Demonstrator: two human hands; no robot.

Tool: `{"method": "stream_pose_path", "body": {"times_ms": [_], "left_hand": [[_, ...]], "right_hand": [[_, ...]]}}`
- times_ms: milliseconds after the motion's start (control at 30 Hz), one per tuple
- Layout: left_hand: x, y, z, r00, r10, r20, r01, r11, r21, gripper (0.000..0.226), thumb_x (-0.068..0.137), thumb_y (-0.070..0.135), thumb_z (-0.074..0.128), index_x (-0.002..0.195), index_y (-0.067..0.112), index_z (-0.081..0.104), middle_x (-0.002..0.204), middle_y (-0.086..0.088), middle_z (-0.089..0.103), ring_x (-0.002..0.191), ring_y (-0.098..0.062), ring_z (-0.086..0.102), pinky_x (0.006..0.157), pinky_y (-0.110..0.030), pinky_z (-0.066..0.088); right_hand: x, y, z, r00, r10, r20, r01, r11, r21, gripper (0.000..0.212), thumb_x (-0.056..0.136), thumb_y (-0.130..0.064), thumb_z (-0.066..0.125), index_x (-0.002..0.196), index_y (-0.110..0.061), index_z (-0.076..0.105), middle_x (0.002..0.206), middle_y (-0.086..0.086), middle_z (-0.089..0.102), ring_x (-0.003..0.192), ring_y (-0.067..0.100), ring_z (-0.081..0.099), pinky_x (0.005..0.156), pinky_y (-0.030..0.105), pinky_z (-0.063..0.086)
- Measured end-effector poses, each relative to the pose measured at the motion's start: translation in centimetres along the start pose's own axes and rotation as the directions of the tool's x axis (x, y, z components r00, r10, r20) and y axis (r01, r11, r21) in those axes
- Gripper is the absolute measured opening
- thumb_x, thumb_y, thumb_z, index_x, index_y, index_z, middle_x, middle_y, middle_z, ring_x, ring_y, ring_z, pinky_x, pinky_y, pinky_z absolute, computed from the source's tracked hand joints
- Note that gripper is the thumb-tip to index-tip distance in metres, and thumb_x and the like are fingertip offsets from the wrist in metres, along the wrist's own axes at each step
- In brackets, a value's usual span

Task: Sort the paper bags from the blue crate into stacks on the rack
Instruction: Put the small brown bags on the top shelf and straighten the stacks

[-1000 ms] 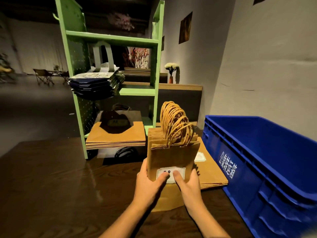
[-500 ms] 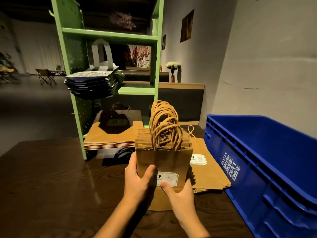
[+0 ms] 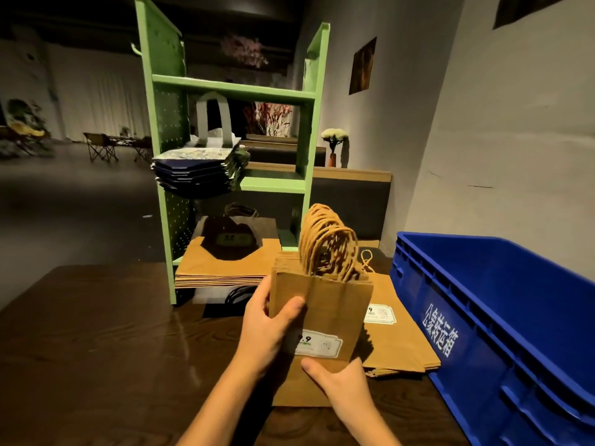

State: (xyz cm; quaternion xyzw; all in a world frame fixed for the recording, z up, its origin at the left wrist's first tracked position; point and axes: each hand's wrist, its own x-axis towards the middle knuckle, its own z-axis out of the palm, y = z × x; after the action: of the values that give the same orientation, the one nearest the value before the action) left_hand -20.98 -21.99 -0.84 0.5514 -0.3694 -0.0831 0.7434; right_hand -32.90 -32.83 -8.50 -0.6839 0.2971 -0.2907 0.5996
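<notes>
The bundle of small kraft bags [image 3: 325, 304] stands upright between both hands, its long axis running vertically with the twisted paper handles [image 3: 325, 243] at 12 o'clock and the folded bottoms toward the person. The left hand [image 3: 267, 329] grips the bundle's left edge, thumb across the front face. The right hand [image 3: 341, 384] pinches the lower edge from beneath, thumb on the front just under the white label. From this grip the green rack [image 3: 231, 88] lies at about 11 o'clock and farther away, so the left hand is the nearer one and the bundle would probably have to travel forward and leftward to reach a shelf. The bottom shelf already bears a stack of large kraft bags [image 3: 225, 268], and the middle shelf a stack of dark blue bags [image 3: 193, 172] with bare green board beside it at 3 o'clock. The blue crate [image 3: 502, 317] sits at 3 o'clock of the hands, with flat kraft bags [image 3: 402, 349] lying between it and the bundle on the dark wooden table [image 3: 96, 349]. A pale wall [image 3: 515, 123] rises behind the crate, and a dim open room with folding chairs [image 3: 99, 149] stretches off at 10 o'clock.
</notes>
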Motion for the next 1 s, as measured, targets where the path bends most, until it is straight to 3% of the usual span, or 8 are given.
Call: {"method": "stream_pose_path", "body": {"times_ms": [67, 200, 267, 433, 633, 767, 833, 1000], "left_hand": [[0.3, 0.8, 0.1, 1.0, -0.016, -0.005, 0.016, 1.0, -0.022, 0.06, 0.074, 0.056, 0.074, 0.126, 0.027, 0.063, 0.117, 0.01, 0.075, 0.109, -0.009, 0.071, 0.084, -0.021, 0.058], [1.7, 3.1, -0.4, 0.997, 0.014, -0.078, -0.019, 0.998, -0.065, 0.051, 0.079, 0.051, 0.073, 0.122, 0.026, 0.065, 0.116, 0.002, 0.076, 0.11, -0.016, 0.073, 0.092, -0.037, 0.061], [2.6, 5.0, -0.7, 0.995, 0.046, -0.091, -0.052, 0.996, -0.07, 0.049, 0.08, 0.051, 0.073, 0.121, 0.025, 0.065, 0.115, 0.002, 0.077, 0.109, -0.016, 0.073, 0.09, -0.034, 0.061], [5.7, 11.8, -1.3, 0.993, 0.122, -0.004, -0.122, 0.993, -0.006, 0.057, 0.089, 0.042, 0.078, 0.137, 0.019, 0.057, 0.121, 0.007, 0.073, 0.112, -0.006, 0.07, 0.091, -0.024, 0.055], [9.3, 22.1, -4.6, 0.934, 0.3, 0.192, -0.337, 0.919, 0.205, 0.084, 0.092, 0.033, 0.076, 0.161, 0.033, 0.026, 0.146, 0.019, 0.055, 0.132, 0.003, 0.055, 0.108, -0.02, 0.046], [13.0, 27.6, -8.5, 0.913, 0.384, 0.136, -0.403, 0.9, 0.168, 0.074, 0.097, 0.025, 0.07, 0.159, 0.031, 0.03, 0.137, 0.018, 0.059, 0.127, -0.009, 0.063, 0.104, -0.032, 0.055], [15.1, 29.2, -9.5, 0.912, 0.406, 0.064, -0.411, 0.904, 0.119, 0.058, 0.101, 0.02, 0.065, 0.152, 0.032, 0.038, 0.135, 0.01, 0.062, 0.125, -0.014, 0.065, 0.104, -0.034, 0.056], [20.3, 29.7, -11.1, 0.959, 0.262, -0.108, -0.246, 0.958, 0.147, 0.022, 0.104, 0.01, 0.046, 0.102, 0.015, 0.067, 0.088, 0.004, 0.07, 0.08, -0.008, 0.068, 0.064, -0.017, 0.051]], "right_hand": [[-0.1, -1.2, 0.3, 1.0, -0.02, -0.017, 0.02, 1.0, 0.012, 0.048, 0.068, -0.014, 0.094, 0.108, -0.019, 0.069, 0.095, -0.012, 0.076, 0.091, 0.009, 0.073, 0.064, 0.008, 0.051], [0.1, -3.9, 1.0, 0.993, -0.106, -0.042, 0.106, 0.994, -0.014, 0.088, 0.046, -0.054, 0.095, 0.121, -0.024, 0.062, 0.112, -0.012, 0.073, 0.107, 0.009, 0.069, 0.084, 0.021, 0.055], [0.2, -5.9, 1.1, 0.988, -0.142, -0.062, 0.14, 0.989, -0.035, 0.083, 0.05, -0.052, 0.096, 0.122, -0.026, 0.062, 0.114, -0.015, 0.072, 0.108, 0.005, 0.068, 0.085, 0.019, 0.054], [-0.4, -14.6, 0.8, 0.961, -0.261, -0.094, 0.254, 0.964, -0.08, 0.107, 0.04, -0.073, 0.09, 0.131, -0.026, 0.057, 0.125, -0.012, 0.069, 0.115, 0.009, 0.065, 0.104, 0.043, 0.051], [-0.6, -29.9, 1.9, 0.898, -0.439, 0.031, 0.435, 0.896, 0.093, 0.043, 0.075, -0.043, 0.086, 0.113, -0.028, 0.073, 0.104, -0.007, 0.078, 0.099, 0.013, 0.075, 0.088, 0.039, 0.058], [2.3, -42.3, 6.1, 0.921, -0.344, 0.185, 0.291, 0.92, 0.261, 0.041, 0.085, -0.035, 0.08, 0.122, -0.02, 0.069, 0.105, 0.008, 0.078, 0.096, 0.026, 0.076, 0.082, 0.044, 0.062], [4.0, -46.5, 8.0, 0.934, -0.251, 0.254, 0.202, 0.958, 0.204, 0.041, 0.086, -0.037, 0.078, 0.121, -0.017, 0.068, 0.105, 0.011, 0.078, 0.097, 0.031, 0.075, 0.088, 0.048, 0.06], [9.2, -49.5, 12.8, 0.939, -0.019, 0.342, 0.033, 0.999, -0.037, 0.056, 0.084, -0.048, 0.078, 0.121, -0.008, 0.065, 0.099, 0.011, 0.076, 0.087, 0.028, 0.075, 0.083, 0.036, 0.061]]}}
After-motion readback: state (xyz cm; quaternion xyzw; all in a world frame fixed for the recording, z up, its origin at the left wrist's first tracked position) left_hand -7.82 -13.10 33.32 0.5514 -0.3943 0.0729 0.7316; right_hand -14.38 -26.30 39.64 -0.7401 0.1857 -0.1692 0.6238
